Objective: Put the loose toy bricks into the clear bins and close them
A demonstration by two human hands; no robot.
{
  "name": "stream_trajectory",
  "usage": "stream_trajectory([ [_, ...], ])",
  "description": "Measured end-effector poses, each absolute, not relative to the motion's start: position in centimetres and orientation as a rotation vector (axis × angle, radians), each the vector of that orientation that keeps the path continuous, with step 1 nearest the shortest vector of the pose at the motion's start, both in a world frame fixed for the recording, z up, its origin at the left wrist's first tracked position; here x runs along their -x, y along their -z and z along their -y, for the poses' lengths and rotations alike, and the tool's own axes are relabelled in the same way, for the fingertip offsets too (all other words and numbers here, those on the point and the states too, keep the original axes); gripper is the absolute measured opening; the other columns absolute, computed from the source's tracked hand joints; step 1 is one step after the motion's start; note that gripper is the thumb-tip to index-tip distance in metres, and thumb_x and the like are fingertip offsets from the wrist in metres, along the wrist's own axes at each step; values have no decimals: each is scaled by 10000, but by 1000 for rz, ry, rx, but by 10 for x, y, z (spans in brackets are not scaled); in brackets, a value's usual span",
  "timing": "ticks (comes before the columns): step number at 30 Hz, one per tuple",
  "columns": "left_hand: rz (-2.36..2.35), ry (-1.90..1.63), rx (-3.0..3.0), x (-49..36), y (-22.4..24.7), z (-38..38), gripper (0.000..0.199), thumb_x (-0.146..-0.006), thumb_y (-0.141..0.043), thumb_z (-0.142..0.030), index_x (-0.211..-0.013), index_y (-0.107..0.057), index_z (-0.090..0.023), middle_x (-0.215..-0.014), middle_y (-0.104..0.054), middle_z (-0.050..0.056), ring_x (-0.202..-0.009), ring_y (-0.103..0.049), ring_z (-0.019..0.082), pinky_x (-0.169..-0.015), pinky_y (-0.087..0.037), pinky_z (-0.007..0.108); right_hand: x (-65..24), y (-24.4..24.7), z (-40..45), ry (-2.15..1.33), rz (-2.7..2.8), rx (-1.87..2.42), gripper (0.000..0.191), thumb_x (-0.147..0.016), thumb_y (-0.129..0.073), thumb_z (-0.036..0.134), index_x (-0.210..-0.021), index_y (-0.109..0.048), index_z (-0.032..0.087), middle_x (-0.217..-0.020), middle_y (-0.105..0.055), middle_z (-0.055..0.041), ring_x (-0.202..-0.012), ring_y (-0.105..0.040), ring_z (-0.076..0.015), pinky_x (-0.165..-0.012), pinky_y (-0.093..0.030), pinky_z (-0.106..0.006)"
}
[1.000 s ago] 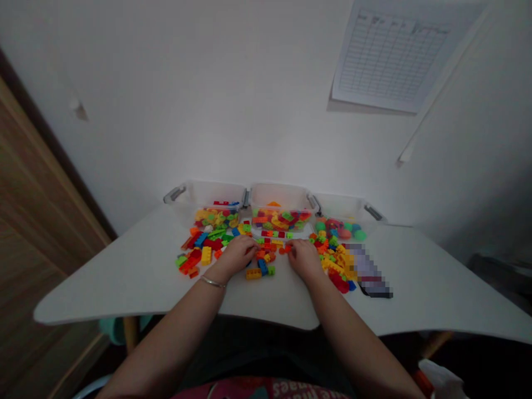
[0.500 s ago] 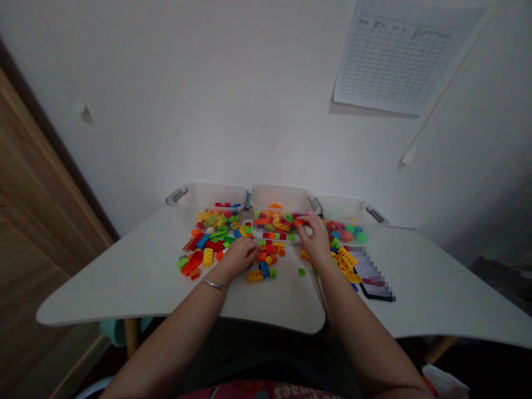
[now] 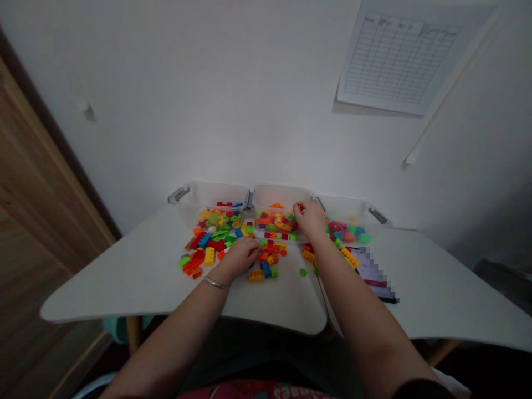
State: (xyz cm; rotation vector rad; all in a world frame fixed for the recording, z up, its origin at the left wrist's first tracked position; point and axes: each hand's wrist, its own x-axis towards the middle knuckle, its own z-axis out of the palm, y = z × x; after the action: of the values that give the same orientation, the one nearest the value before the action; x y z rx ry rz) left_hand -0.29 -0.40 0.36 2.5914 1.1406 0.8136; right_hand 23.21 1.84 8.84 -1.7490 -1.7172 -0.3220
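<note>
My right hand is raised over the front rim of the middle clear bin, its fingertips pinched on a small red-orange toy block that is mostly hidden. Inside that bin lies a heap of mixed toy blocks. My left hand, with a silver bangle on the wrist, rests low among the loose blocks. Its fingers are curled together, and whatever they hold is hidden. Just right of it are orange blocks, a blue block and a yellow block.
A left bin and a right bin flank the middle one against the wall. More blocks are spread left of my left hand. A tablet-like device lies right of my right forearm on the white table.
My right hand has moved up, over the middle bin's rim, still pinching the small block. My left hand stays in nearly the same place. The view has shifted slightly.
</note>
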Motion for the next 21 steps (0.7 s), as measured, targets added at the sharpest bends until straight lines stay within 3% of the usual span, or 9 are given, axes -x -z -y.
stream_trajectory([
  [9, -1141, -805, -2564, 3, -3, 3, 200, -904, -515, -196, -886, -712, -168, -927, -702, 91, -925, -611, 211, -889, -466, 355, -238, -79, -19, 343, 1824, 1720, 398, -958, -389, 327, -931, -747, 155, -1014, -735, -101, -973, -626, -226, -949, -431, -388],
  [16, -1133, -813, -2583, 4, -2, 3, 201, -904, -512, -195, -892, -711, -176, -933, -710, 83, -918, -618, 206, -881, -465, 347, -250, -76, -17, 60, 1676, 1448, 419, -951, -348, 327, -1071, -711, 157, -1116, -719, -103, -1067, -623, -219, -993, -447, -379],
  [21, -1143, -826, -2561, 4, -3, 4, 188, -899, -524, -191, -886, -710, -179, -933, -712, 76, -918, -619, 206, -884, -462, 345, -253, -67, -2, -50, 1420, 1331, 446, -948, -326, 382, -1024, -698, 149, -1078, -716, -117, -1030, -628, -212, -947, -480, -359],
])
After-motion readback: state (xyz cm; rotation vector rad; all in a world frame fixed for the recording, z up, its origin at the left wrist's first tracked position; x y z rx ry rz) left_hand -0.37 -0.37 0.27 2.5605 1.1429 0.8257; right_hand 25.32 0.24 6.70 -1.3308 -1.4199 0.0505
